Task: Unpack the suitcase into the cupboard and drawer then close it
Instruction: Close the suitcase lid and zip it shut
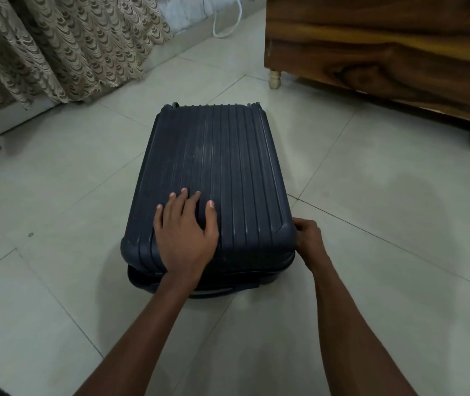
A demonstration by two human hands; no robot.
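A dark ribbed suitcase lies flat on the pale tiled floor, its lid down over the base, with a thin seam showing along the near edge. The left hand rests palm-down on the lid near that edge, fingers spread wide and flat across the ribs, gripping nothing. Past those fingertips the lid runs away toward the far end, where two small wheel housings stick up at the corners.

The right hand is at the near right corner of the case, its fingers curled in against the side at the seam. Whatever they pinch there is too small and hidden to make out, so I cannot tell if they hold a zip pull or just press the shell.

Beyond the right hand, well apart across the floor, stands a wooden cupboard on short cream feet. Off to the left of the left hand's fingers, a patterned beige curtain hangs down to the floor, and a white cord loops near the wall behind it.
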